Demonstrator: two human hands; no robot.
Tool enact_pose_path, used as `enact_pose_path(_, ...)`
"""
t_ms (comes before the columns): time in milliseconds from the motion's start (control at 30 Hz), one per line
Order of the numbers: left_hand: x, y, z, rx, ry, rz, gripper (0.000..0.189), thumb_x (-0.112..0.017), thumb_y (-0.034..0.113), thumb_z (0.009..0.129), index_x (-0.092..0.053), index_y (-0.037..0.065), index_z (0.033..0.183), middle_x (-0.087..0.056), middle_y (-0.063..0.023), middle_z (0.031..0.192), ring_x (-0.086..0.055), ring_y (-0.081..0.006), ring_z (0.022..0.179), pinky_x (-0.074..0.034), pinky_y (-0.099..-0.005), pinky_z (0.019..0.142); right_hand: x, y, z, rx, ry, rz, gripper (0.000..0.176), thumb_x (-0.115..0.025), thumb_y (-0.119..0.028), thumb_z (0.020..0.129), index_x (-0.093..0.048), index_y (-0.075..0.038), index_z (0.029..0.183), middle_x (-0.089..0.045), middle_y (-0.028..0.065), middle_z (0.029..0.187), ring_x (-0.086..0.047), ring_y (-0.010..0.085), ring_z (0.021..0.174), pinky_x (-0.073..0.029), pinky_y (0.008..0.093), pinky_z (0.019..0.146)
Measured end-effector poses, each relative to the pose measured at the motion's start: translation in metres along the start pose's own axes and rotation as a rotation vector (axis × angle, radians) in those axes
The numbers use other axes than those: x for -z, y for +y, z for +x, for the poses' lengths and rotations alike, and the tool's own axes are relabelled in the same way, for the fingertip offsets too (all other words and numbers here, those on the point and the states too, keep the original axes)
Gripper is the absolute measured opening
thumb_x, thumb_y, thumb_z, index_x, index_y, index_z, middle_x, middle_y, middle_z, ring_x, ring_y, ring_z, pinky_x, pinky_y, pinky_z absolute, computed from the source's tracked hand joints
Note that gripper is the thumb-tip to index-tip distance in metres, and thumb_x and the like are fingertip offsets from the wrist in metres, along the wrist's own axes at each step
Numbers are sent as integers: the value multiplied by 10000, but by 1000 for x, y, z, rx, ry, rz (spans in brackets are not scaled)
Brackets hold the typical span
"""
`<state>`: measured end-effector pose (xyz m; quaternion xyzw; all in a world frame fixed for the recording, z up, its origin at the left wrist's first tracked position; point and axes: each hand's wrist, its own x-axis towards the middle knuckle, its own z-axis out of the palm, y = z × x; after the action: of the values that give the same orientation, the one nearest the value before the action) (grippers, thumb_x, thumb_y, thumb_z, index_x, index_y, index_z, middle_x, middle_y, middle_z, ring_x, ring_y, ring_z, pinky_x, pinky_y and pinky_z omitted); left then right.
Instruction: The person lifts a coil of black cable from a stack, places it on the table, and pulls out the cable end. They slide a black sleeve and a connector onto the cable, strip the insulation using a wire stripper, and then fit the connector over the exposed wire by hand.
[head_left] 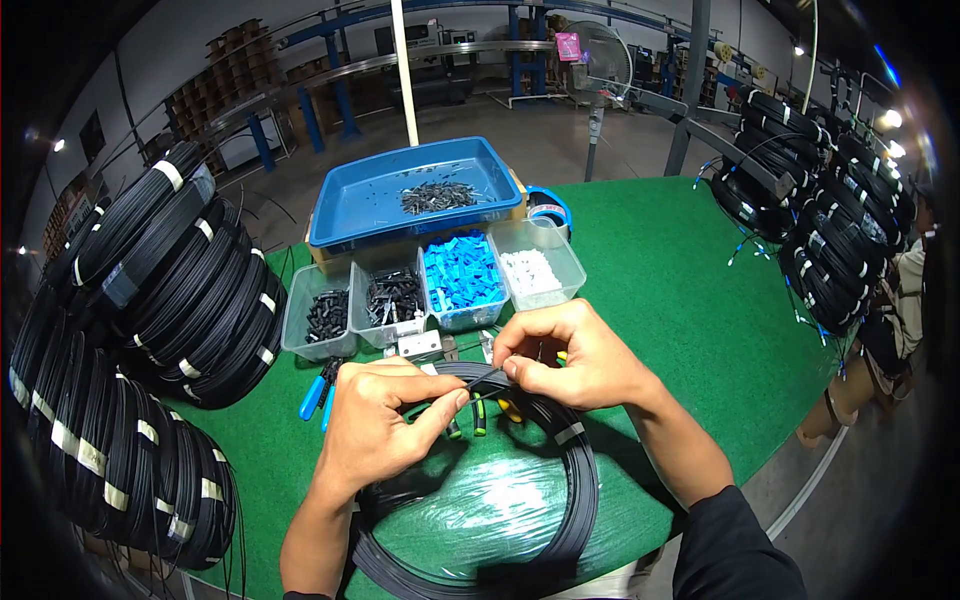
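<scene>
Thin black cable point(482, 381) pinched between both hands point(392, 422) point(566, 352), frame center; its tips hidden by fingers.

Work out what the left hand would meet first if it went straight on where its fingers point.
The left hand would probably meet the right hand first, though depth is unclear here.

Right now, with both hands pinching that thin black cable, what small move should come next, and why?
Probably ease the right hand slightly away while the left hand holds firm. Both pinch the black cable, and only a short stretch shows between their fingertips, above the cable coil; a little more spread might expose it better.
</scene>
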<state>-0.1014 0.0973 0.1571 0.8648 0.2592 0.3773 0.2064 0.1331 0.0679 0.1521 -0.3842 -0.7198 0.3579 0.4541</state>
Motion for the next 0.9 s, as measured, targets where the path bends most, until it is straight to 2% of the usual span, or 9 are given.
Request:
enact_pose_path(33, -1, 1, -1, 15, 11, 4, 103, -773, 85, 758, -782, 39, 850, -700, -110, 665, -656, -197, 566, -501, -304, 549, 1, -7, -2, 0, 31, -127, 97, -656, -81, 803, -683, -6, 858, -685, 42, 752, -596, 93, 593, -473, 265, 557)
enact_pose_path(100, -3, 4, -2, 28, 19, 8, 102, -774, 87, 758, -781, 39, 847, -699, -110, 661, -650, -192, 548, -494, -301, 532, -1, -12, -2, 61, 60, -188, 96, -648, -81, 792, -684, -10, 847, -673, 68, 717, -600, 124, 560, -476, 277, 550)
enact_pose_path(167, -5, 6, -2, -11, 45, -4, 98, -775, 93, 764, -781, 37, 844, -699, -113, 655, -634, -179, 501, -469, -287, 485, -2, -13, -1, 219, 98, -312, 98, -638, -69, 763, -669, -4, 829, -666, 87, 716, -614, 167, 558, -488, 301, 545)
enact_pose_path(367, -3, 15, -4, 6, 22, 21, 94, -783, 93, 764, -781, 36, 840, -701, -107, 655, -637, -169, 486, -452, -272, 449, -3, -10, -1, 310, 100, -366, 102, -621, -62, 704, -632, 2, 783, -635, 97, 689, -612, 216, 567, -495, 321, 541)
enact_pose_path(600, -6, 25, -8, -98, 32, 48, 90, -778, 66, 756, -771, 27, 837, -696, -107, 652, -646, -202, 499, -491, -287, 472, 3, -6, 0, 389, 72, -360, 110, -639, -53, 646, -626, -18, 750, -619, 79, 661, -595, 206, 550, -478, 316, 528)
enact_pose_path(900, -11, 33, -8, -162, 92, 53, 98, -768, 41, 737, -768, 32, 834, -677, -83, 614, -634, -190, 479, -502, -285, 488, 5, -10, 0, 573, 150, -350, 93, -638, -25, 594, -616, -30, 685, -571, 50, 596, -536, 155, 466, -412, 279, 443)
